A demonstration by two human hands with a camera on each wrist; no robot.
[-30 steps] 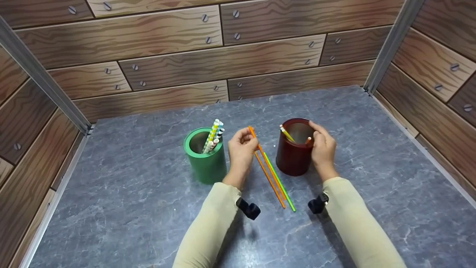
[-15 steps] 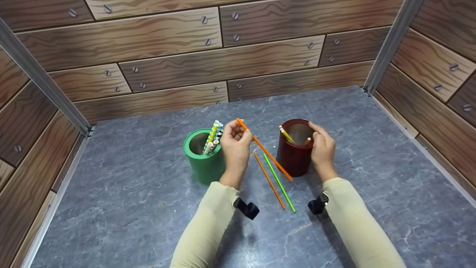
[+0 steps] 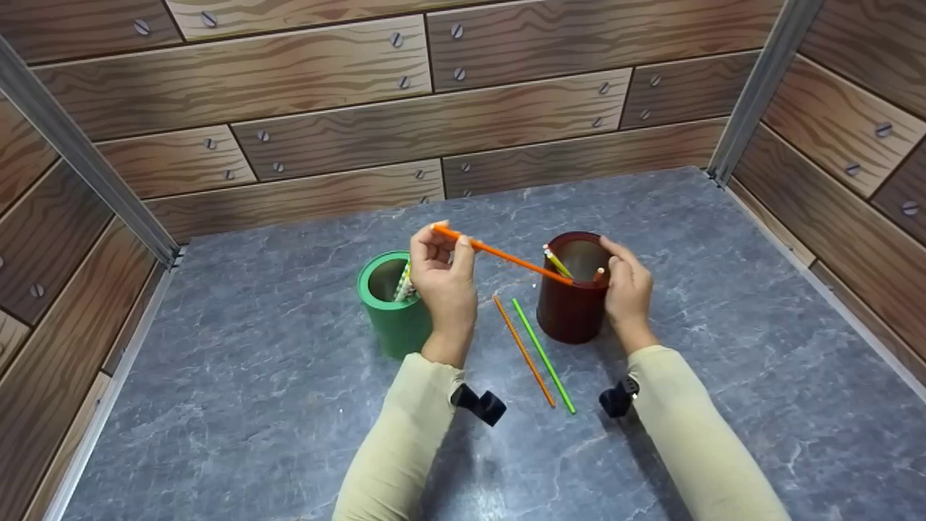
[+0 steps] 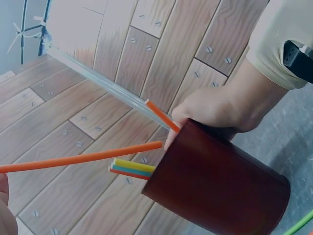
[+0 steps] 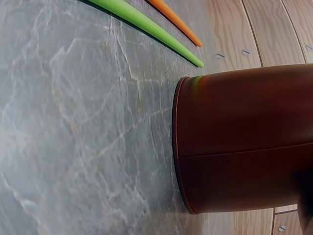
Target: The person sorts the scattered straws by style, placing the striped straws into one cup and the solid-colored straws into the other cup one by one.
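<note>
My left hand (image 3: 447,289) pinches an orange straw (image 3: 510,258) near its upper end, in the head view. The straw slopes down to the right, and its far end is at the rim of a dark red cup (image 3: 569,311). In the left wrist view that straw end (image 4: 155,145) appears just outside the cup's mouth. My right hand (image 3: 628,291) holds the cup at its right side, fingers at the rim. A few straws stand inside, among them a yellow straw (image 4: 134,165) and another orange straw (image 4: 161,115). The cup stands upright on the table.
A green cup (image 3: 398,333) with patterned straws (image 3: 403,282) stands left, partly hidden behind my left hand. Another orange straw (image 3: 524,351) and a green straw (image 3: 544,356) lie on the grey marbled table (image 3: 239,391). Wood-patterned walls (image 3: 318,108) enclose the back and sides.
My left hand has lifted the orange straw off the table and moved left and up, swinging the straw's lower end to the dark red cup's rim. The right hand stays in place.
</note>
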